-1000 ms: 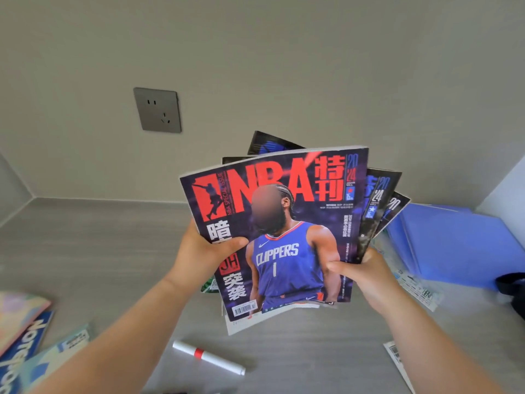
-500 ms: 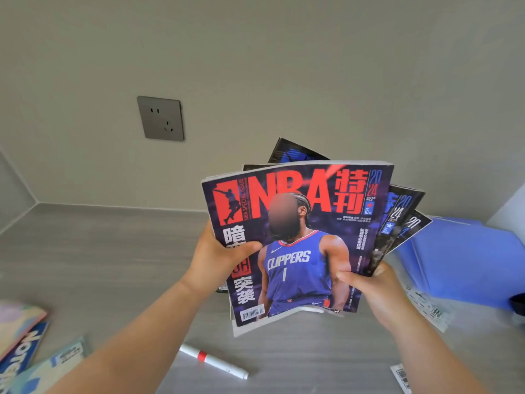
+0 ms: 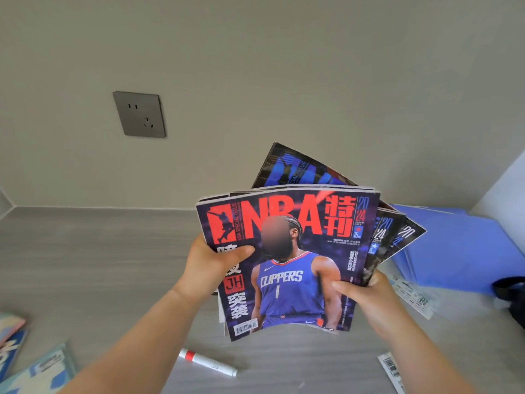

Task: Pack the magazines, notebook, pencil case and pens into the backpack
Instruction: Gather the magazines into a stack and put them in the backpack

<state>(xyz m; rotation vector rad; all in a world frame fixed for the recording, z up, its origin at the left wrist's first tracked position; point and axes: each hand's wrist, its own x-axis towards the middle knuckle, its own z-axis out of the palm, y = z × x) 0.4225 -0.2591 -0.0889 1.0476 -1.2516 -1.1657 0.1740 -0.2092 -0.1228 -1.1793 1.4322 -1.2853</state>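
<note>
I hold a fanned stack of several basketball magazines [image 3: 295, 285] upright above the grey desk [image 3: 85, 265]. My left hand [image 3: 210, 265] grips the stack's left edge, thumb on the front cover. My right hand [image 3: 366, 294] grips its lower right corner, thumb on the cover. A white pen with a red band [image 3: 207, 362] lies on the desk below the stack. A black fabric edge [image 3: 511, 297], perhaps the backpack, shows at the far right.
Blue folders [image 3: 460, 251] lie at the right against a white panel, with printed paper slips [image 3: 412, 297] in front. Colourful booklets [image 3: 34, 371] lie at the lower left. A wall socket [image 3: 139, 114] sits on the back wall.
The magazine stack and both hands have shifted right and slightly down in view; the grip is unchanged.
</note>
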